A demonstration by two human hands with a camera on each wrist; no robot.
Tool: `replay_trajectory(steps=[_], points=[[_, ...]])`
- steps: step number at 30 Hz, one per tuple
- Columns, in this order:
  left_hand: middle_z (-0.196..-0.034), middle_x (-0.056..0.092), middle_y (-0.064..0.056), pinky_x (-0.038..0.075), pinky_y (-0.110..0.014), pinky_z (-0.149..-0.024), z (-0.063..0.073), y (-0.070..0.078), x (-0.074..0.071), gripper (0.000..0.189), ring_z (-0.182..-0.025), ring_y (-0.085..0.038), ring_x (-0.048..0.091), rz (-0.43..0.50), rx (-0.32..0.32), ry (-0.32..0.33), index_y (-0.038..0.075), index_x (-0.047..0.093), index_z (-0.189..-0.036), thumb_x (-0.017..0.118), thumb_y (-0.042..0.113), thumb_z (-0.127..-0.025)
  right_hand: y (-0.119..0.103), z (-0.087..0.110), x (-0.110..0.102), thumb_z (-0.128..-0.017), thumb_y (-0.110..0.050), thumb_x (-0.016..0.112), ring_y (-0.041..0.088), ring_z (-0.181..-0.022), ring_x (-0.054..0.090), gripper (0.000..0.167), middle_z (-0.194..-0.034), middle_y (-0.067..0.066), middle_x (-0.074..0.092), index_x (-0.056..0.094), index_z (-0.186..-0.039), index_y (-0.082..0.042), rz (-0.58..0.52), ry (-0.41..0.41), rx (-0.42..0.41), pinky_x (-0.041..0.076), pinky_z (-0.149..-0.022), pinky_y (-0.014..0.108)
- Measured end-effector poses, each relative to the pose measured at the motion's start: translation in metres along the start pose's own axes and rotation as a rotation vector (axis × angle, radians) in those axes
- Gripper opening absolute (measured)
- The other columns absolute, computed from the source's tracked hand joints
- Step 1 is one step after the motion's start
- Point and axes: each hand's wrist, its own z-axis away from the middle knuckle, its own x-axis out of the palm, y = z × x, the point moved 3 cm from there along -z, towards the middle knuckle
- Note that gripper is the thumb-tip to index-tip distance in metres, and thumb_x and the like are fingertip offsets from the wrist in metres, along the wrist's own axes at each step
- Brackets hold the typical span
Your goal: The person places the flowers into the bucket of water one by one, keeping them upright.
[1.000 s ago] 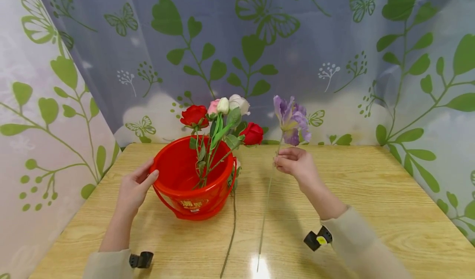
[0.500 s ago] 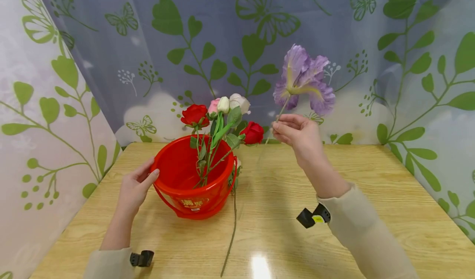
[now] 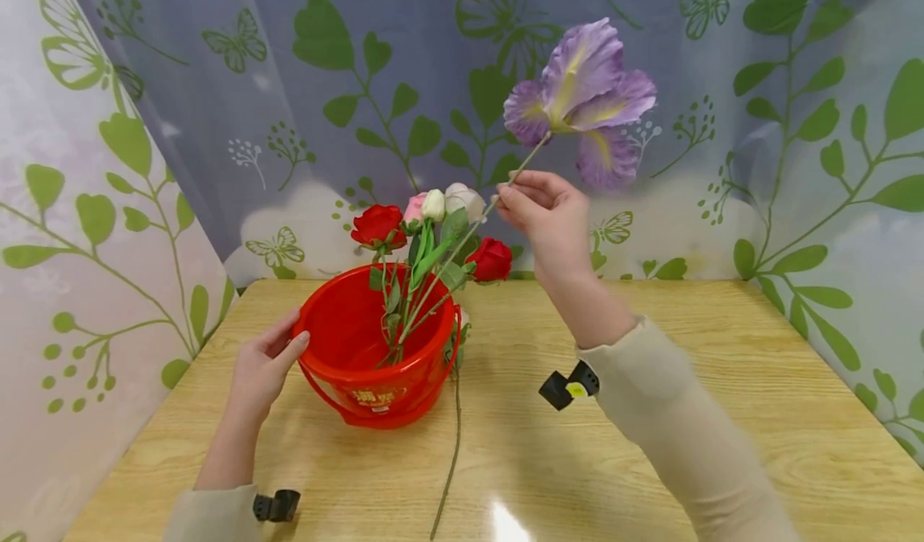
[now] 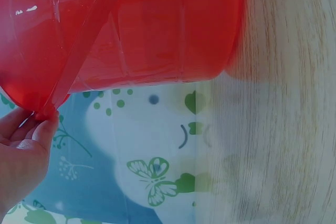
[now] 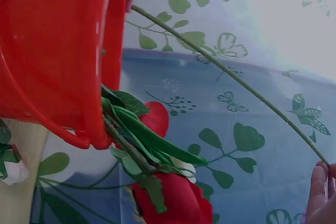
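A red plastic bucket (image 3: 415, 402) stands left of centre, and my left hand (image 3: 263, 362) grips its left rim; the left wrist view shows thumb and fingers (image 4: 46, 129) at that rim. My right hand (image 3: 552, 221) pinches the stem of a purple iris (image 3: 588, 85), raised right of the bucket. Its stem slants down leftward, and in the right wrist view the lower end of the stem (image 5: 226, 69) is just outside the bucket's mouth. Inside the bucket are red roses (image 3: 492, 260), a pink flower (image 3: 415, 208), a white tulip (image 3: 433, 205) and a whitish rose (image 3: 465, 201).
Against the bucket's right side, a whitish flower (image 5: 14, 171) lies on the wooden table (image 3: 686, 349), its long stem (image 3: 456, 446) reaching toward the front edge. A printed curtain (image 3: 433, 61) hangs behind. A black wrist camera (image 3: 570, 386) is on each sleeve.
My right hand has lifted the iris off the table area, then moved left, bringing the stem over toward the bucket. My left hand and the bucket have stayed in place.
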Motion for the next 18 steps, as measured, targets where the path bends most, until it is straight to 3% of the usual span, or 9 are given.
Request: replay_trajectory(steps=[8, 13, 18], points=[[-0.126, 0.043, -0.023, 0.042, -0.011, -0.078, 0.001, 0.001, 0.0, 0.046, -0.103, -0.002, 0.049, -0.015, 0.015, 0.0, -0.007, 0.042, -0.127, 0.057, 0.01, -0.087, 0.031, 0.005, 0.024, -0.078, 0.005, 0.062, 0.015, -0.07, 0.06, 0.022, -0.082, 0.012, 0.061, 0.058, -0.099, 0.011, 0.191, -0.111, -0.013, 0.052, -0.068, 0.029], [-0.126, 0.042, -0.025, 0.042, -0.011, -0.078, 0.001, 0.001, 0.0, 0.045, -0.101, 0.002, 0.048, -0.001, 0.032, 0.003, -0.009, 0.042, -0.126, 0.056, 0.007, -0.086, 0.052, 0.012, 0.036, -0.08, 0.0, 0.062, 0.02, -0.077, 0.06, 0.022, -0.088, 0.017, 0.062, 0.06, -0.1, 0.009, 0.332, -0.212, -0.018, 0.052, -0.068, 0.028], [-0.126, 0.04, -0.028, 0.042, -0.012, -0.078, 0.001, 0.001, 0.001, 0.045, -0.1, 0.003, 0.049, 0.023, 0.045, 0.001, -0.011, 0.041, -0.126, 0.056, 0.005, -0.086, 0.075, 0.021, 0.045, -0.08, -0.004, 0.063, 0.022, -0.081, 0.059, 0.022, -0.09, 0.014, 0.063, 0.062, -0.101, 0.004, 0.451, -0.299, 0.0, 0.051, -0.069, 0.026]])
